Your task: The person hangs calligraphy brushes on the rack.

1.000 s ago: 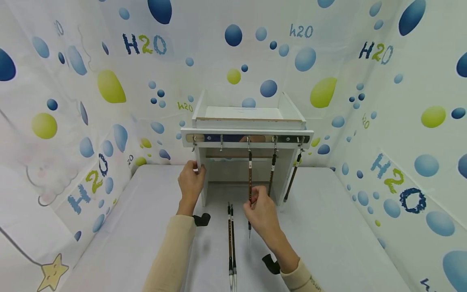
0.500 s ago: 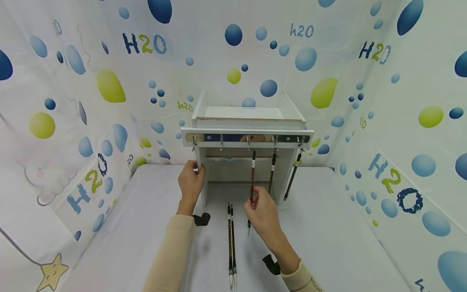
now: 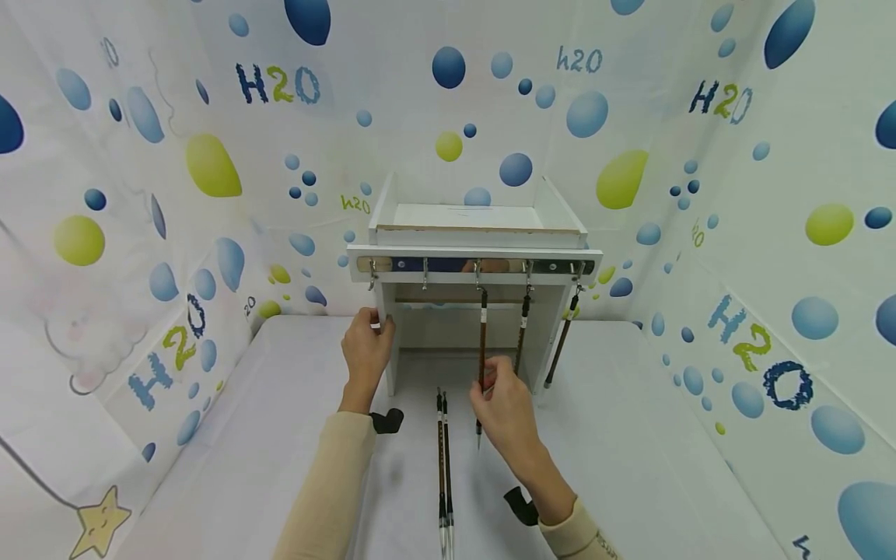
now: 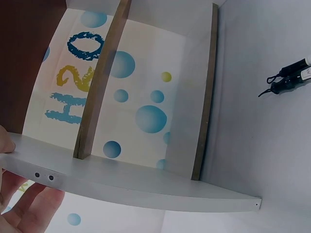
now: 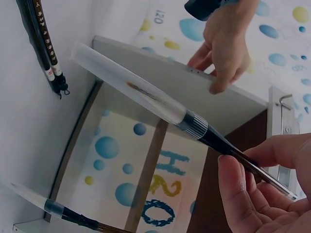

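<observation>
My right hand (image 3: 505,400) pinches a calligraphy brush (image 3: 483,330) between thumb and fingers. The brush stands nearly upright, loop end up, right at the middle hook (image 3: 477,272) of a white shelf unit (image 3: 476,242). In the right wrist view a clear cap (image 5: 131,86) covers its bristles. My left hand (image 3: 367,350) grips the unit's left side panel (image 4: 131,187), thumb on the inner face and fingers outside. Two more brushes hang from the hooks at right, one dark brown (image 3: 522,330) and one by the side panel (image 3: 562,342).
Two capped brushes (image 3: 443,459) lie side by side on the white table (image 3: 602,443), in front of the unit. The two left hooks (image 3: 425,274) bear nothing. Patterned sheeting (image 3: 392,93) walls the back and sides.
The brush's top end swung slightly right of the middle hook, then came back a little left towards it. My right hand shifted only slightly; my left hand stayed on the panel.
</observation>
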A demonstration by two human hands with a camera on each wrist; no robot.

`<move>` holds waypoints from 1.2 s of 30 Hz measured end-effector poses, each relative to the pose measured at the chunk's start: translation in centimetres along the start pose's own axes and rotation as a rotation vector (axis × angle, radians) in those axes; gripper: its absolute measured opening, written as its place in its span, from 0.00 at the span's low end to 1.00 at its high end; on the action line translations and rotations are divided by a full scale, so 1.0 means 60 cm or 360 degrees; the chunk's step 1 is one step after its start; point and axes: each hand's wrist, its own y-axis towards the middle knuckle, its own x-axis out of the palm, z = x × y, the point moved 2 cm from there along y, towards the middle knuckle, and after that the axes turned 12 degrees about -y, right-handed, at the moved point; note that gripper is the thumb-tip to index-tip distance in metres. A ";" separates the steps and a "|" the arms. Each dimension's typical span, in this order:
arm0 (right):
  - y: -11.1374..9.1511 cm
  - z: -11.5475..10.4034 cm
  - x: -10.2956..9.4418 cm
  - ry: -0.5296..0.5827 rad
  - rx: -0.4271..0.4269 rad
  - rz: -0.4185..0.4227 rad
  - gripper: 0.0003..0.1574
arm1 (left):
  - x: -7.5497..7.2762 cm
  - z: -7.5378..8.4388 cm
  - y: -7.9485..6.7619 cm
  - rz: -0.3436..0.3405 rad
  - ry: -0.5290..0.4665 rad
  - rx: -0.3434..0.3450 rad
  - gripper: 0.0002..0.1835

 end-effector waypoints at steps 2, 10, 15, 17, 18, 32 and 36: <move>0.000 0.000 0.000 0.0001 -0.0006 0.0002 0.20 | 0.000 -0.001 0.000 0.0000 -0.0001 0.0001 0.12; -0.003 0.004 0.006 0.0007 0.0000 -0.0027 0.19 | 0.002 -0.002 0.001 0.0022 0.0000 0.0049 0.12; -0.002 0.005 0.007 0.0005 -0.0005 -0.0038 0.20 | 0.002 -0.002 0.001 0.0026 0.0000 0.0053 0.12; -0.001 0.005 0.007 0.0001 -0.0004 -0.0045 0.20 | 0.002 -0.002 0.001 0.0024 0.0000 0.0049 0.12; -0.001 0.005 0.007 -0.0001 0.0000 -0.0049 0.19 | 0.002 -0.002 0.001 0.0021 0.0000 0.0045 0.12; 0.001 0.005 0.007 -0.0021 0.0006 -0.0076 0.18 | 0.000 0.001 0.000 0.0021 -0.0004 0.0051 0.11; 0.002 0.009 0.012 -0.0028 0.0029 -0.0099 0.18 | 0.000 0.001 0.000 0.0025 -0.0015 0.0049 0.11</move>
